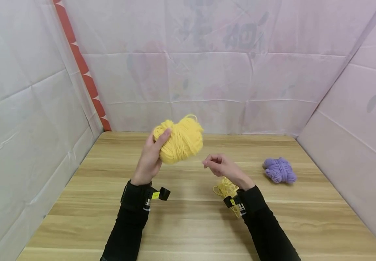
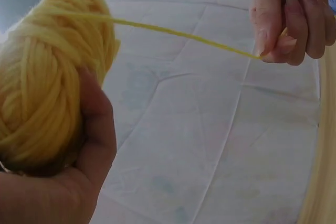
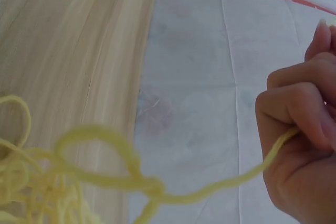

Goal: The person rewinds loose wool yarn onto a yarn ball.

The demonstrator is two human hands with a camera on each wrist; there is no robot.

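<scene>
My left hand (image 1: 150,157) grips a yellow ball of yarn (image 1: 183,140), thumb across its near side, raised above the table. From the ball a single yellow strand (image 2: 184,34) runs taut to my right hand (image 1: 224,167), whose thumb and fingertips pinch it. The right wrist view shows the strand leaving the curled fingers (image 3: 294,103) on the other side and dropping, with a loop in it, toward a loose yellow yarn pile (image 3: 50,187). In the head view that pile (image 1: 226,187) lies on the table, partly hidden under the right wrist.
A purple skein of yarn (image 1: 280,170) lies on the right part of the wooden table (image 1: 188,232). White sheets (image 1: 207,79) stand around the back and both sides, with a red scalloped strip (image 1: 85,69) at the back left corner.
</scene>
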